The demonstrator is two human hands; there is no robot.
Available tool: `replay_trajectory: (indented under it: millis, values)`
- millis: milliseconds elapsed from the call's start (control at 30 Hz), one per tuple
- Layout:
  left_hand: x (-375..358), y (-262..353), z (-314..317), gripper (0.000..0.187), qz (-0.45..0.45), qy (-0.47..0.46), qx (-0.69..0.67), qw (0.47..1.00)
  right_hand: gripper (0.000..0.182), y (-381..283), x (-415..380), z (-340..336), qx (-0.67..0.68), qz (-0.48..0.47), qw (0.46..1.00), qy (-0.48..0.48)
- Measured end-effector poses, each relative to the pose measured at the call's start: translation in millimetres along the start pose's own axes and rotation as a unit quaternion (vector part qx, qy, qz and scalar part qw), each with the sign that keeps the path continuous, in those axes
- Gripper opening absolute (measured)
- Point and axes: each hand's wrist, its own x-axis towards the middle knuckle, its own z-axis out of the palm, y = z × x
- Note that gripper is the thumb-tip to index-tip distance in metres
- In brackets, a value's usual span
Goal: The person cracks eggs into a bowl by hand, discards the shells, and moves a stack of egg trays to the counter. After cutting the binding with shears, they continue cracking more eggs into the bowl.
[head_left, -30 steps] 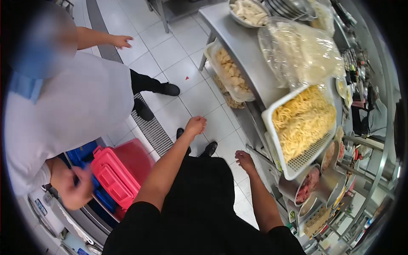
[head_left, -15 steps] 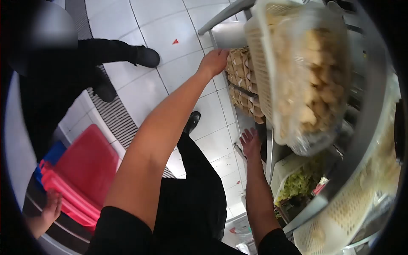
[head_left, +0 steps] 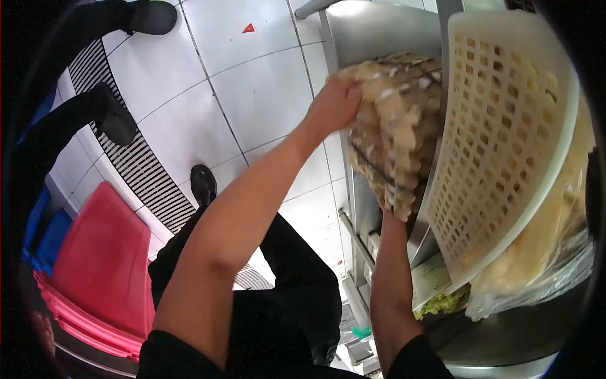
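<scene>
A stack of brown cardboard egg trays (head_left: 394,120) with pale eggs showing in it sits tilted on the metal shelf at the upper right. A dark band runs across its side. My left hand (head_left: 336,106) is closed on the far left edge of the stack, fingers curled over the cardboard. At the near end, my right hand (head_left: 390,213) reaches under the stack and bears against it. Its fingers are hidden by the trays. The stack is slightly blurred by motion.
A white perforated basket (head_left: 499,132) holding bagged yellowish food stands right of the trays. Leafy greens (head_left: 442,303) lie below it. Red plastic lids or bins (head_left: 101,265) are at the left. Another person's dark shoes (head_left: 154,18) stand by the floor drain grate (head_left: 151,170).
My right hand, open and apart from the trays before, has gone under their near end. The stack has tilted and shifted, with my left hand still on it. The view has moved closer to the shelf.
</scene>
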Motion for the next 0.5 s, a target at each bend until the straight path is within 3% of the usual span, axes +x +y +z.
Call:
replay_trajectory:
  millis: [33,67,133,300,367,500]
  values:
    - [-16.1,-1.6,-2.9,0.039,-0.006,0.065,0.001,0.998,0.052,1.4,-6.6,0.0,-0.007,0.012,1.000,-0.005]
    - [-18.8,5.1,-17.2,0.039,-0.008,0.068,0.001,0.998,0.052,7.8,10.3,9.8,-0.013,0.026,1.000,-0.007]
    - [-16.7,27.0,-48.0,0.040,-0.143,-0.088,0.066,0.984,0.052,3.8,-8.8,-9.4,-0.029,0.055,0.998,-0.002]
    - [75.4,4.5,-1.8,0.057,-0.195,-0.070,0.013,0.978,0.052,-7.5,22.3,-25.3,-0.060,0.114,0.992,0.008]
    - [81.6,-19.5,30.7,0.067,-0.267,-0.080,0.101,0.955,0.052,-11.6,26.0,-27.2,-0.069,0.131,0.989,0.008]
    - [64.5,-26.4,18.2,0.072,-0.289,-0.143,0.029,0.946,0.052,-3.2,8.6,-19.5,-0.082,0.154,0.985,0.002]
